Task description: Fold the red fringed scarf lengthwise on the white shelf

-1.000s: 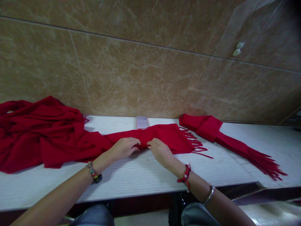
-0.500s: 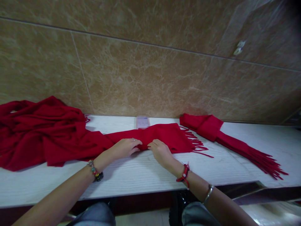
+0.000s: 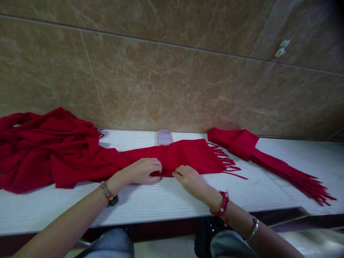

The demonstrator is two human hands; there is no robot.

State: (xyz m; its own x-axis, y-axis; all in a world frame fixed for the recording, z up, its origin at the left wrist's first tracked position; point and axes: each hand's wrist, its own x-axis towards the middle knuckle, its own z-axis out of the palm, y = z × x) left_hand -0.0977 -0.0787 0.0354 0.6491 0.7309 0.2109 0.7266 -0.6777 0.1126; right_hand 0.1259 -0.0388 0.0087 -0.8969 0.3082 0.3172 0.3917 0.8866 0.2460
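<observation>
A red fringed scarf (image 3: 195, 156) lies across the white counter, its fringe pointing right and its strip running left toward a crumpled heap. My left hand (image 3: 146, 171) has its fingers curled over the scarf near the middle, thumb at the near edge, gripping the cloth. Just to the right, my right hand (image 3: 192, 182) pinches the same near edge between thumb and fingers. Exactly how much cloth lies under the fingertips is hidden. A second red scarf (image 3: 239, 143), folded into a narrow band with its fringe spread, lies farther right.
Heaped red cloth (image 3: 45, 154) covers the counter's left end. Against the marbled wall (image 3: 161, 79) sits a small pale card-like item (image 3: 164, 137), partly behind the scarf. The white counter (image 3: 166, 200) ends just in front of my knees, with a dark opening (image 3: 285, 215) below at right.
My right hand has shifted slightly right and nearer to me along the scarf's edge. My left hand has barely moved, its fingers curled more. The view has shifted a little.
</observation>
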